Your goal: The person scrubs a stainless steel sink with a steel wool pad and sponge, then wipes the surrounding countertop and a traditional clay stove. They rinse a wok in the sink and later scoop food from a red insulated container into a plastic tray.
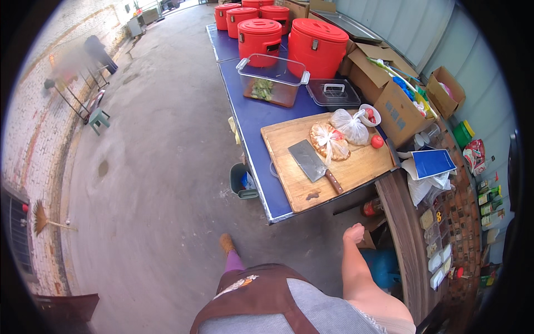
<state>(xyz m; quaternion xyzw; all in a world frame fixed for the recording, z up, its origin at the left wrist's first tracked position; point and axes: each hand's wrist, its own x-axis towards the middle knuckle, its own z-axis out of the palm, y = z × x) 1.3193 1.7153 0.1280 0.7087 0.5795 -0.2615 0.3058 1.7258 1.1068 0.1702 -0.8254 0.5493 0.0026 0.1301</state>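
Note:
My right hand (353,233) hangs at my side below the table's near corner, fingers curled in, with no object visible in it. My left hand is out of view. On a wooden cutting board (271,140) lie a cleaver (308,160) with a wooden handle, a tied clear bag of orange-brown food (323,135), a tied whitish bag (348,127) and a tomato (377,141). A white bowl (376,113) holding red items stands at the board's far right edge. Beyond are a clear plastic container (279,92) with chopped greens and its dark lid (333,96).
Several red insulated barrels (317,50) stand on the blue-topped table (242,104). A bin (239,179) is beside its left edge. Right are cardboard boxes (396,110), a wood-grain counter (406,217) and spice tubs (434,244). A green stool (99,119) stands near the brick wall.

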